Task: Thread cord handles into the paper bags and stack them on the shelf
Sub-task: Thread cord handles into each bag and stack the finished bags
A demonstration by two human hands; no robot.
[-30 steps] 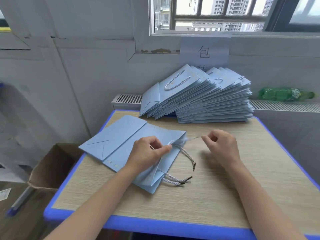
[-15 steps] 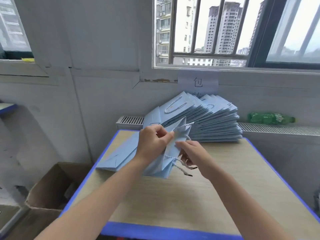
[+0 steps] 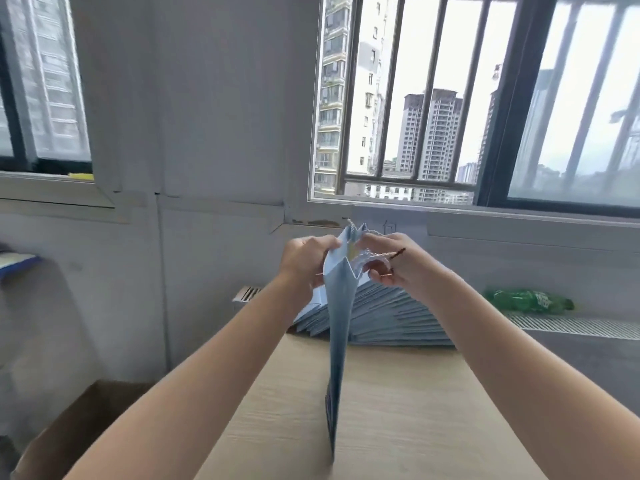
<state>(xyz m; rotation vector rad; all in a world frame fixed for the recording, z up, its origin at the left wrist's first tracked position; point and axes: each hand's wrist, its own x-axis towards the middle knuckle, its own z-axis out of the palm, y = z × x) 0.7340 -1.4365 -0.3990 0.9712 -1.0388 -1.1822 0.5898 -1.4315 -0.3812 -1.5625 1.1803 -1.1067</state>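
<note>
At the bottom of the frame the wooden table (image 3: 398,410) is crossed by both forearms, which rise toward the centre. Just above it, the light blue paper bag (image 3: 337,323) is held edge-on and upright at mid-frame, its lower end hanging over the tabletop and its mouth raised to the level of the window sill. The left side of the mouth is gripped by the left hand (image 3: 304,259), fingers curled round the paper edge. On the other side the twisted cord (image 3: 375,259) is pinched by the right hand (image 3: 394,263), with its dark tip (image 3: 398,252) pointing up and to the right. The step in hand is judged to be the feeding of that tip through a punched hole near the rim; the hole itself cannot be made out. The work is best done with the rim kept taut and the cord held close behind its stiff tip, so that it is not bent. Further back, at centre right, the pile of bags (image 3: 391,317) is fanned against the wall, and a green bottle (image 3: 530,299) lies at the right.
</note>
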